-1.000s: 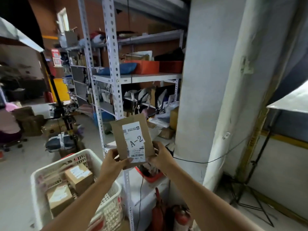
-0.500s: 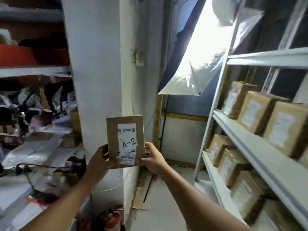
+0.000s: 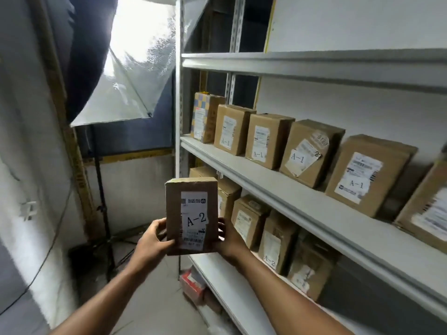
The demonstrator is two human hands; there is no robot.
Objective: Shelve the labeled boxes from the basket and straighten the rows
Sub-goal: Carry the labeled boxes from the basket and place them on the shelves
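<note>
box: A-2 box, upright, label facing the camera, held in the air in front of the shelving, touching no shelf
left hand: left hand grips the box's left edge low down, thumb on the front face
right hand: right hand grips the right edge, fingers mostly hidden behind the box
upper row: A-1 shelf carries a row of A-1 boxes; one tilted box leans, not square with its neighbours
lower row: A-2 shelf carries A-2 boxes, just right of the held box; some labels blurred
basket: not in view
step: judged, matching label to row, box about to go on the lower shelf
how: bring it down to the lower row, slide it in base first, label outward, front face flush with the neighbours; keep both hands on till the base sits flat
gap: cannot tell where the free slot is, the held box hides the row's near end
risk: nudging the neighbours askew when pushing in
</note>
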